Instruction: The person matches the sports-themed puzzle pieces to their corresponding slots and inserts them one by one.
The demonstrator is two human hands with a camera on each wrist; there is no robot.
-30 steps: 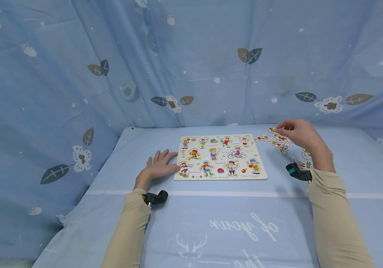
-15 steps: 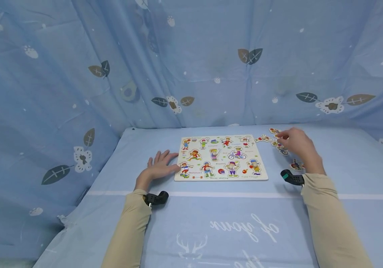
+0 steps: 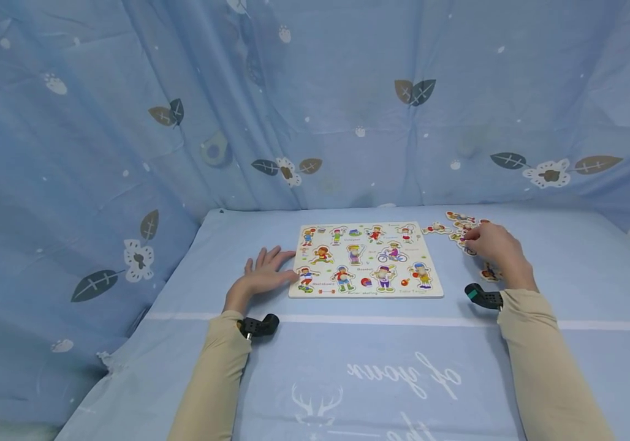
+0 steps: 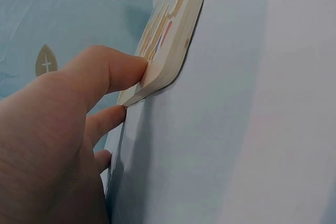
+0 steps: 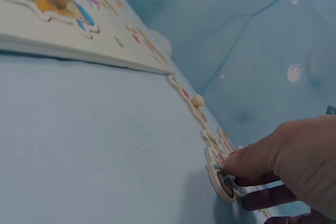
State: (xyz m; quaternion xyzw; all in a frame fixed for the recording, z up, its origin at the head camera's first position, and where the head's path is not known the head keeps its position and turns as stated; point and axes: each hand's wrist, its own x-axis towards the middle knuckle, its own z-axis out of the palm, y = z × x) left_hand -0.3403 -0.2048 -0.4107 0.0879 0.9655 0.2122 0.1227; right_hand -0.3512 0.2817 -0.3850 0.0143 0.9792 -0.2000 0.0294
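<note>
A wooden peg puzzle board (image 3: 339, 251) printed with sports figures lies flat on the table. My left hand (image 3: 262, 275) rests at its left side with spread fingers. In the left wrist view the left thumb (image 4: 128, 70) presses the board's corner, and a fingertip touches the edge below. Right of the board my right hand (image 3: 498, 250) is down among loose puzzle pieces. Its thumb and fingers pinch a puzzle piece with a bicycle wheel (image 5: 223, 183) in the right wrist view. The palm hides part of the pile.
One loose piece (image 3: 436, 228) lies close to the board's right edge, and another (image 3: 460, 217) lies at the back of the pile. A separate piece (image 3: 489, 272) sits under my right wrist. A patterned blue curtain (image 3: 359, 153) rises behind the table.
My right hand has shifted left and then lowered toward the bicycle piece, uncovering pieces at the back. The left hand stays at the board's edge.
</note>
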